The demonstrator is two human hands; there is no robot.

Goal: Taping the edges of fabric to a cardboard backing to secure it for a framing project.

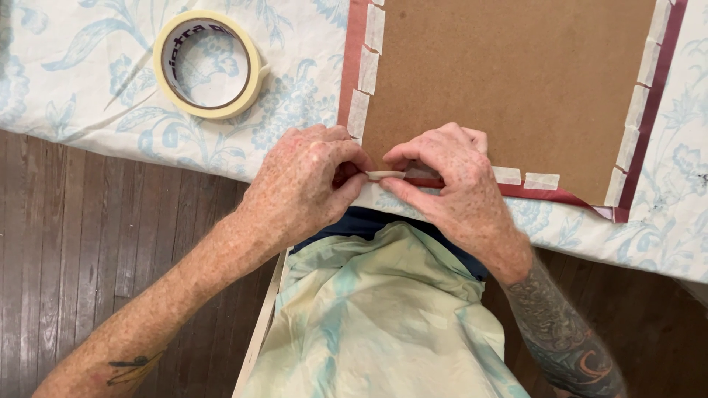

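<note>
A brown backing board (509,81) lies on a dark red frame (352,59) atop a floral cloth. Short strips of cream masking tape (366,70) run along the board's edges. My left hand (302,184) and my right hand (450,184) meet at the board's near edge, each pinching one end of a short piece of masking tape (385,175) stretched between the fingertips. The near left corner of the frame is hidden under my hands.
A roll of masking tape (209,64) lies flat on the white and blue floral cloth (88,81) to the left of the frame. Dark wooden floorboards (96,243) show below the table edge. A pale tie-dyed shirt (383,317) fills the bottom middle.
</note>
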